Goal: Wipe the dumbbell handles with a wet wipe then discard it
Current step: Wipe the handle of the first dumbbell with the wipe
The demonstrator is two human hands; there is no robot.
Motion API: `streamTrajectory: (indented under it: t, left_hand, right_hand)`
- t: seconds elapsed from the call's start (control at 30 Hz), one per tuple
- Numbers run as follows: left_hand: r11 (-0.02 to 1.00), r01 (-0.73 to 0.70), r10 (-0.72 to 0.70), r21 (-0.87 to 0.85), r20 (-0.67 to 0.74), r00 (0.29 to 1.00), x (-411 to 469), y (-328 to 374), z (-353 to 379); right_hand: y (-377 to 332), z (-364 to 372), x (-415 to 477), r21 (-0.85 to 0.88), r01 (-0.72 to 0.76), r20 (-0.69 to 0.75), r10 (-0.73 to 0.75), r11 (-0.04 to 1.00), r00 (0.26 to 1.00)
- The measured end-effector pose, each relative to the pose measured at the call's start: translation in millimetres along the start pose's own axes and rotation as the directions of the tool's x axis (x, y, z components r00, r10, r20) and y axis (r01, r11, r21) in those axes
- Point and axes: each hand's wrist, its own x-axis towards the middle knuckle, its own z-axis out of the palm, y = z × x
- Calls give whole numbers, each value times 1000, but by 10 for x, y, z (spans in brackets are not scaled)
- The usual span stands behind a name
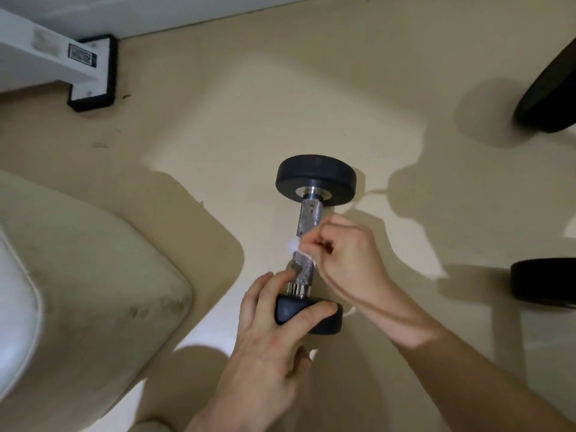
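The right hand [349, 257] pinched a small white wet wipe [293, 244] between curled fingertips and pressed it against the knurled handle [310, 218] about midway along its length. The left hand [274, 332] curled over the near head [324, 321] of the dumbbell [311, 244], steadying it, with one finger reaching up onto the handle just above the collar. The dumbbell lay on the beige floor [218, 120] near the centre of the view, its long axis running from roughly 6 o'clock to 12 o'clock, with the far head [316, 177] pointing away from the person. Judging from this, the wiping step was in hand. The metal beyond the wipe, toward 12 o'clock, showed dark spots and looked unwiped. The next move probably called for sliding the wipe up toward the far collar and working it round the bar, while the left hand kept the weight from rolling. Further out, a pale cushion [78, 291] sat at 8 o'clock, a white frame leg [46, 48] with a black foot [93, 98] at 10 o'clock, and two other black weights lay at 2 o'clock [548, 82] and 4 o'clock [545, 285]. No bin for discarding showed anywhere.
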Motion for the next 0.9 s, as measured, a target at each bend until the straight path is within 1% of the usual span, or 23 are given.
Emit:
streamTrajectory:
  t: [0.07, 0.1, 0.13, 0.17, 0.23, 0.27, 0.3, 0.37, 0.4, 0.43, 0.47, 0.53, 0.57, 0.6, 0.63, 0.67, 0.7, 0.73, 0.8, 0.83, 0.87, 0.9]
  left_hand:
    - [1000, 6, -6, 10, -18, 1000, 2, 17, 20]
    - [1000, 8, -8, 14, -34, 999, -7, 38, 31]
    - [1000, 14, -13, 13, -52, 999, -22, 59, 46]
    - [1000, 22, -22, 0, -74, 997, -40, 79, 54]
    - [999, 37, -38, -12, -112, 993, -67, 108, 81]
    - [998, 54, -53, 10, -131, 990, -83, 116, 113]
    - [997, 73, -69, 26, -150, 986, -98, 121, 134]
    - [996, 85, -79, 24, -187, 979, -115, 98, 139]
    - [996, 86, -79, 25, -205, 976, -128, 74, 145]
    - [996, 90, -85, 11, -223, 971, -143, 51, 150]
    - [993, 109, -114, -35, -247, 962, -150, 43, 136]
    - [956, 203, -259, -211, -286, 923, -110, 70, 51]
    - [919, 258, -344, -297, -286, 894, -86, 74, 18]
    - [887, 301, -405, -350, -279, 871, -67, 55, -9]
    - [871, 321, -436, -371, -285, 854, -47, 15, -40]
    - [862, 337, -458, -378, -299, 837, -28, -43, -69]
    - [849, 359, -487, -389, -309, 817, -15, -101, -93]
    - [827, 385, -523, -411, -308, 795, -8, -162, -120]
    - [768, 430, -596, -475, -284, 751, 13, -264, -182]
    - [757, 437, -606, -486, -271, 748, 23, -301, -212]
    - [763, 437, -600, -477, -269, 754, 14, -341, -228]
    - [773, 435, -590, -461, -270, 761, 4, -357, -237]
  right_hand:
    - [63, 12, 315, -41, -38, -206, 29, 998, 978]
    - [68, 19, 326, -53, -46, -224, 33, 998, 974]
    - [61, 27, 223, -64, -41, -175, 29, 997, 984]
    - [47, 21, 58, -74, 4, -85, -10, 997, 996]
    - [-48, -7, -236, -53, 106, 137, -98, 993, 986]
    - [-49, -23, -205, -52, 132, 171, -121, 990, 978]
    - [-23, 0, -77, -60, 133, 133, -124, 989, 983]
    - [56, 34, 243, -79, 77, -90, -84, 994, 992]
    - [59, 69, 291, -68, 36, -142, -45, 997, 989]
    - [48, 114, 227, -42, -3, -125, -2, 999, 992]
    - [14, 149, 93, -12, -18, -53, 17, 1000, 998]
    - [-95, 186, -187, 50, 14, 106, -19, 999, 994]
    - [-122, 204, -187, 65, 37, 127, -45, 997, 991]
    - [-134, 242, -81, 46, 43, 89, -47, 998, 995]
    - [-111, 301, 100, 33, 29, -3, -29, 999, 1000]
    - [-91, 357, 281, 37, -12, -109, 16, 999, 994]
    - [-101, 414, 384, 80, -56, -147, 68, 995, 987]
    - [-114, 481, 371, 124, -83, -128, 99, 989, 987]
    - [-175, 574, 112, 173, -83, 25, 80, 981, 996]
    - [-236, 584, -30, 180, -83, 120, 62, 980, 991]
    - [-275, 595, -98, 171, -65, 166, 36, 983, 985]
    - [-284, 604, -47, 159, -46, 141, 23, 986, 990]
